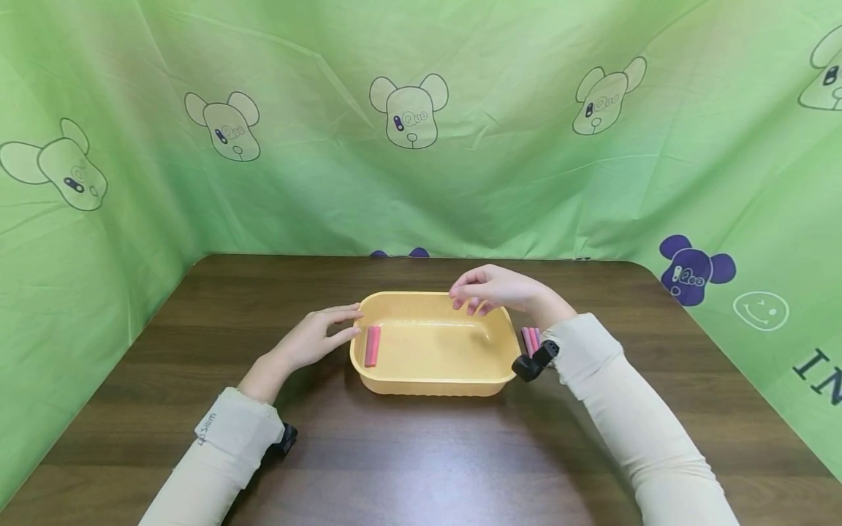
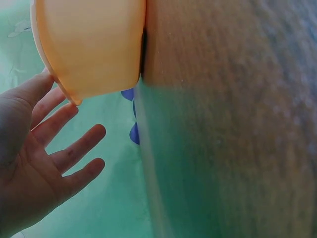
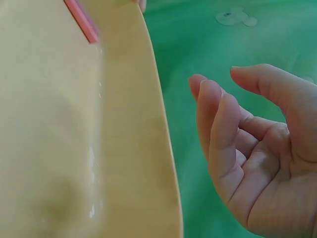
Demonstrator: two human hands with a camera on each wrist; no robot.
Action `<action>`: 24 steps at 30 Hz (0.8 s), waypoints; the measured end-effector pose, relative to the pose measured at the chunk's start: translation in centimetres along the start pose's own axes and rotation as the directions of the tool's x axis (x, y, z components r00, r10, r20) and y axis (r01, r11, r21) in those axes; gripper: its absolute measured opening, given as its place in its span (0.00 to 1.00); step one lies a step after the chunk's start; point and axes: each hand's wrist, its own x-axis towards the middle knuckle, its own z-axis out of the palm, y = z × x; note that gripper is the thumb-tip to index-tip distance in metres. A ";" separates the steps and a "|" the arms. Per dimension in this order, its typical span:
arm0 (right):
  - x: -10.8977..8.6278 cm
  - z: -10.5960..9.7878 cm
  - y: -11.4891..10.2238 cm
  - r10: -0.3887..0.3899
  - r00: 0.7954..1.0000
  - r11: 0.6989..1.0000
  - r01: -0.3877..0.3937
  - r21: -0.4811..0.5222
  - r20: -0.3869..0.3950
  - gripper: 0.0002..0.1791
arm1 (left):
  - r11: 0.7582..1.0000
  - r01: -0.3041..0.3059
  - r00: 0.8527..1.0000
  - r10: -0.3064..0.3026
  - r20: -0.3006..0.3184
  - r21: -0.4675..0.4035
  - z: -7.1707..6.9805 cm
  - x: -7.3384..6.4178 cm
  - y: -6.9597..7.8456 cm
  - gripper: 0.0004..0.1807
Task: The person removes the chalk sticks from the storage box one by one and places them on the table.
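Observation:
A yellow plastic basin (image 1: 434,389) stands on the table. Two pink sticks (image 1: 373,346) lie side by side inside it, against the left end; part of the pink shows at the top of the right wrist view (image 3: 83,22). My left hand (image 1: 316,337) touches the basin's left rim, its fingers spread and fairly straight, as the left wrist view also shows (image 2: 44,148). Above the basin's back right rim hovers my right hand (image 1: 496,287), fingers loosely bent. A gap shows between its thumb and fingertips (image 3: 218,99), with nothing held there.
More pink and purple sticks (image 1: 530,339) lie on the table just right of the basin, partly hidden by the right wrist and its black camera (image 1: 536,360). The brown wooden table (image 1: 421,453) is backed by a green printed curtain (image 1: 316,183).

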 end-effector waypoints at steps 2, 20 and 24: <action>0.6 0.4 -0.3 -0.004 1.000 1.000 0.004 0.001 0.018 0.22 | 1.000 0.001 1.000 -0.001 0.001 0.000 0.0 0.0 0.0 0.22; 5.9 3.8 -1.7 0.009 0.987 0.999 -0.003 -0.033 0.163 0.17 | 1.000 -0.002 1.000 0.002 -0.005 0.005 0.1 0.0 -0.1 0.22; 6.8 4.6 -1.9 0.015 0.981 0.999 -0.004 -0.055 0.191 0.16 | 1.000 0.005 1.000 -0.005 -0.001 -0.005 0.1 0.1 -0.1 0.22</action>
